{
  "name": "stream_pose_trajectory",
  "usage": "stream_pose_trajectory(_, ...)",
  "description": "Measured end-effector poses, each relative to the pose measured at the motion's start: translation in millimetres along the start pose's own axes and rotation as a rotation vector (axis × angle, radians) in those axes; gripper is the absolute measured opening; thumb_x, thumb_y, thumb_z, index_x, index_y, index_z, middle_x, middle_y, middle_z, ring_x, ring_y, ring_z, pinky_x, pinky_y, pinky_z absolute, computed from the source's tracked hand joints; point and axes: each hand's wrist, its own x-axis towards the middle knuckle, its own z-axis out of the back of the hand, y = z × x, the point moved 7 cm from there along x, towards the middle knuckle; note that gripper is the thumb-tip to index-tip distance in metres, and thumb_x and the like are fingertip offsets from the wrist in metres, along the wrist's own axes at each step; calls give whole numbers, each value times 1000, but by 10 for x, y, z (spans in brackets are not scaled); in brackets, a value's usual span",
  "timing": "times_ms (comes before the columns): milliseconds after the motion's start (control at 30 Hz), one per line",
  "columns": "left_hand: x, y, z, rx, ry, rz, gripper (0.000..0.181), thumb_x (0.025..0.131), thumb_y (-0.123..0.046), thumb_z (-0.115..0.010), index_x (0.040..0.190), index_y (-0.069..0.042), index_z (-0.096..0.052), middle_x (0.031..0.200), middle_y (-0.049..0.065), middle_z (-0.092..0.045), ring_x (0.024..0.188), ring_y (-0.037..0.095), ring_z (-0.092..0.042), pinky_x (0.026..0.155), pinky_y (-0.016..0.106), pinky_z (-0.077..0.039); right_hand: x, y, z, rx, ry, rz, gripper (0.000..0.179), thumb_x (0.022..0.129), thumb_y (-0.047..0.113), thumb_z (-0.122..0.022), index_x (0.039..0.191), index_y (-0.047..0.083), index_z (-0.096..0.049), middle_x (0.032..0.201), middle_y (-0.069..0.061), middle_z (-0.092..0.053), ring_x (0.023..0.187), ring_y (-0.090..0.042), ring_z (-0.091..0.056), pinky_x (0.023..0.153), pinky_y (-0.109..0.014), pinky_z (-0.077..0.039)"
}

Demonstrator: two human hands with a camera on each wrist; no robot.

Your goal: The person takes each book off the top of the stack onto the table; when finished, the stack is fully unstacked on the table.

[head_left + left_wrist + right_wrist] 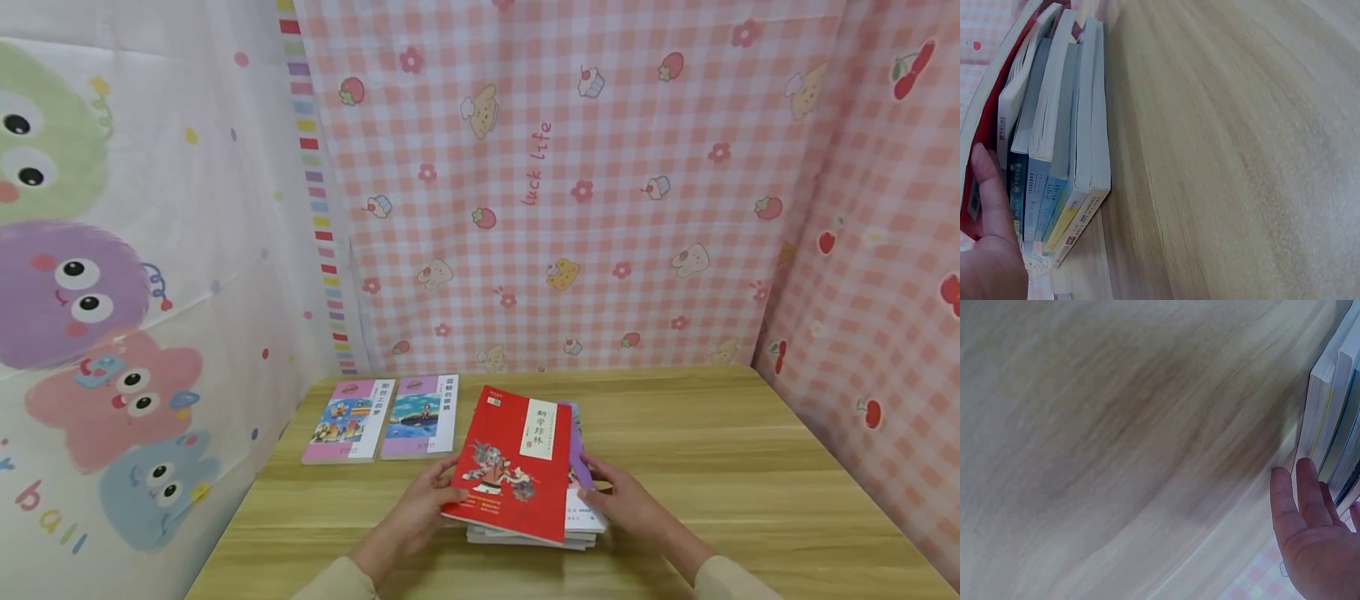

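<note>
A red book [510,467] with a white title panel lies tilted over a stack of several books [532,540]. My left hand [427,504] grips its left edge, thumb on the cover and fingers underneath. In the left wrist view, the red book [988,119] is lifted apart from the books below, and a finger [994,194] shows beneath it. At the stack's right side is my right hand [622,500], its thumb near the white cover [585,515] under the red book. The right wrist view shows straight fingers [1313,497] right at the stack's page edges [1319,412].
Two pink-and-white books, one with a city picture [348,421] and one with a sea picture [420,417], lie side by side at the table's back left. The wooden table [712,467] meets a pink checked curtain [600,250] behind and a white printed curtain [247,208] at left.
</note>
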Motion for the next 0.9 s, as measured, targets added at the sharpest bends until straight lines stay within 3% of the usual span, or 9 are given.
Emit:
stream_pose_trajectory(400,-113,-49,43,-51,45,-30,71,92,2,-56,154,-1,-21,137,23,-47,105,28,-64,87,45,-57,-6,-6,5,-1,6,6,63,94,11,-68,148,-3,-40,134,-31,-53,102,-37,-64,83,-39,-55)
stream_pose_trajectory(900,-335,-233,454,-63,-67,-41,70,96,1,-53,156,-4,-16,136,15,-48,104,21,-64,85,37,-58,14,-37,17,1,-18,-26,64,93,13,-69,149,0,-41,135,-31,-52,105,-40,-62,87,-48,-54)
